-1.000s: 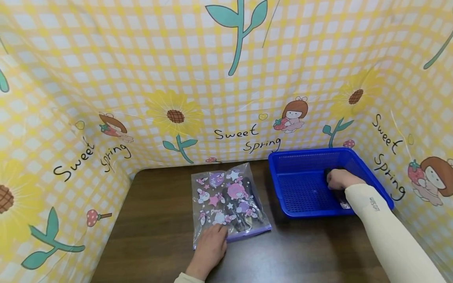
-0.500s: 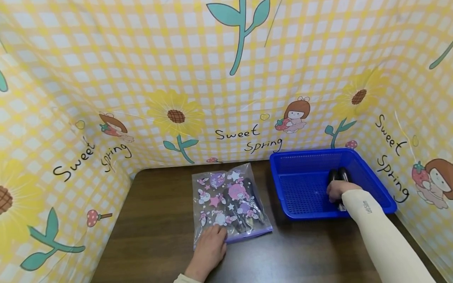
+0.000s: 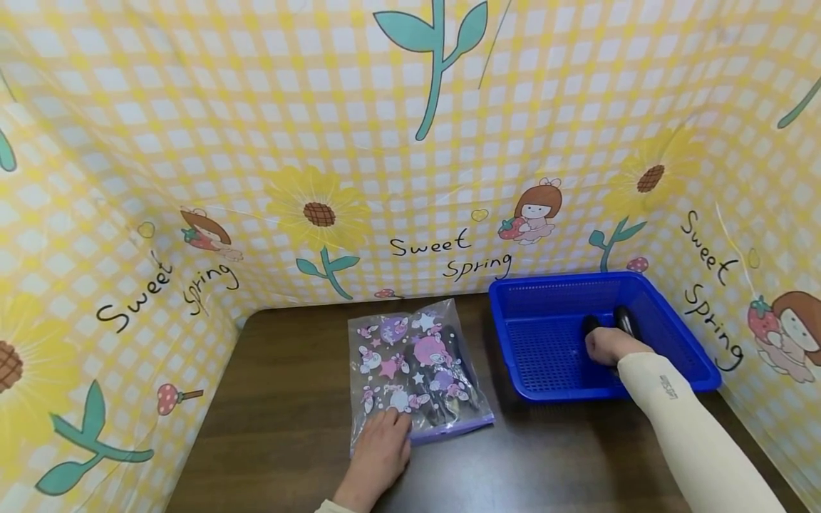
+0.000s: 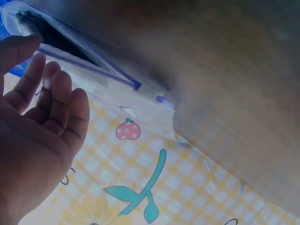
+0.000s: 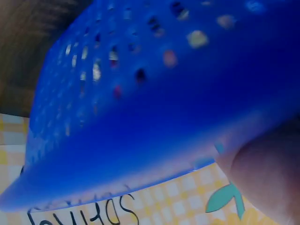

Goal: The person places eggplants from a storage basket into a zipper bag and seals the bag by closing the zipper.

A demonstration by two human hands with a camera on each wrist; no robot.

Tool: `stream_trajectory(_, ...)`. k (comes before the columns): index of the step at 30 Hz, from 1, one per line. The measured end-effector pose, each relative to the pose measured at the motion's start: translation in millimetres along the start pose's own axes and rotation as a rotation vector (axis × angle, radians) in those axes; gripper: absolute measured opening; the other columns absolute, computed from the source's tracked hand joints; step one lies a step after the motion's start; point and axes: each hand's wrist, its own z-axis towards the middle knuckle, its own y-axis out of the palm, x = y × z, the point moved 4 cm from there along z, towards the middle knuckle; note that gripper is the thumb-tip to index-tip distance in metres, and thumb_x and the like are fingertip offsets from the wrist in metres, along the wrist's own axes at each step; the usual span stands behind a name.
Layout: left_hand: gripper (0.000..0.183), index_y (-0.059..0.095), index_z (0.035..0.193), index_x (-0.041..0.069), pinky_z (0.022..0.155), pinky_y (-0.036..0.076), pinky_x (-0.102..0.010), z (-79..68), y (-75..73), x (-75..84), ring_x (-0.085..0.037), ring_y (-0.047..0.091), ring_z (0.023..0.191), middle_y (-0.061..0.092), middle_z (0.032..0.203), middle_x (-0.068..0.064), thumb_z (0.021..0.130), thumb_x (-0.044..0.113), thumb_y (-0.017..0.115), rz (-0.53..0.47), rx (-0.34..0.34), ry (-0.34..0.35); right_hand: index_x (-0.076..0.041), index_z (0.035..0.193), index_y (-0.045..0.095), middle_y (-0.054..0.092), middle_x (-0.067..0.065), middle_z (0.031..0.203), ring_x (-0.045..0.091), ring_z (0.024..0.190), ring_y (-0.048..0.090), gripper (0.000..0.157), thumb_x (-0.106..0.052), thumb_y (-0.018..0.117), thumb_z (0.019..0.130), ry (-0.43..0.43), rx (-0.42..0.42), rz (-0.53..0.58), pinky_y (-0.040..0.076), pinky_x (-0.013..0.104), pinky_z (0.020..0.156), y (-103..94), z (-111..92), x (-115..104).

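Note:
A clear zip bag (image 3: pixel 385 363) printed with pink and purple stars lies on the table, dark long things showing through its right half. My left hand (image 3: pixel 383 445) is at its near edge, where it pinches the lip; the left wrist view shows the bag's mouth (image 4: pixel 70 44) gaping beside the thumb. Inside the blue basket (image 3: pixel 539 388), my right hand (image 3: pixel 606 346) grips a glossy black elongated thing (image 3: pixel 589 323), most of it hidden under the fingers. A second glossy black elongated thing (image 3: pixel 625 319) lies to the right of that hand.
The brown wooden table (image 3: pixel 276 399) carries the bag and basket. A yellow checked cloth (image 3: pixel 410 178) with flowers and lettering encloses the back and both sides. The basket's perforated wall (image 5: pixel 117 93) fills most of the right wrist view.
My right hand has shifted slightly left in the basket, and the black thing under it has parted from the one beside it. The left hand and the bag stay put.

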Motion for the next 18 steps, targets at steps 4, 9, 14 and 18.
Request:
stream_trajectory(4, 0.019, 0.057, 0.082, 0.016, 0.059, 0.038, -0.033, -0.4, -0.2, -0.4, -0.018, 0.046, 0.067, 0.048, 0.076, 0.003, 0.070, 0.016, 0.072, -0.005, 0.002, 0.011, -0.015, 0.062, 0.039, 0.035, -0.003, 0.056, 0.013, 0.052, 0.030, 0.026, 0.003, 0.041, 0.081, -0.030, 0.031, 0.016, 0.028, 0.028, 0.052, -3.4, -3, -8)
stream_trajectory(9, 0.016, 0.058, 0.081, 0.016, 0.058, 0.039, -0.034, -0.1, -0.5, 0.5, -0.018, 0.048, 0.067, 0.052, 0.077, 0.003, 0.071, 0.015, 0.070, 0.003, 0.008, 0.017, -0.011, 0.073, 0.039, 0.035, 0.002, 0.065, 0.017, 0.056, 0.034, 0.020, 0.009, 0.038, 0.078, -0.097, 0.105, 0.029, 0.028, 0.030, 0.053, -7.5, -7, -22)
stream_trajectory(14, 0.015, 0.058, 0.080, 0.016, 0.058, 0.040, -0.034, 0.0, -1.1, 1.5, -0.018, 0.050, 0.067, 0.054, 0.078, 0.003, 0.071, 0.014, 0.070, 0.002, 0.026, 0.027, -0.003, 0.092, 0.041, 0.046, 0.010, 0.074, 0.024, 0.064, 0.045, 0.018, 0.008, 0.046, 0.078, -0.050, 0.154, 0.024, 0.037, 0.037, 0.058, -8.5, -10, -27)
stream_trajectory(18, 0.015, 0.059, 0.081, 0.016, 0.057, 0.040, -0.034, 0.1, -1.6, 2.2, -0.017, 0.050, 0.066, 0.054, 0.078, 0.003, 0.071, 0.014, 0.070, 0.002, 0.042, 0.036, 0.006, 0.108, 0.043, 0.055, 0.016, 0.082, 0.028, 0.070, 0.051, 0.033, -0.001, 0.057, 0.079, -0.007, 0.200, 0.009, 0.041, 0.044, 0.062, -9.9, -13, -28)
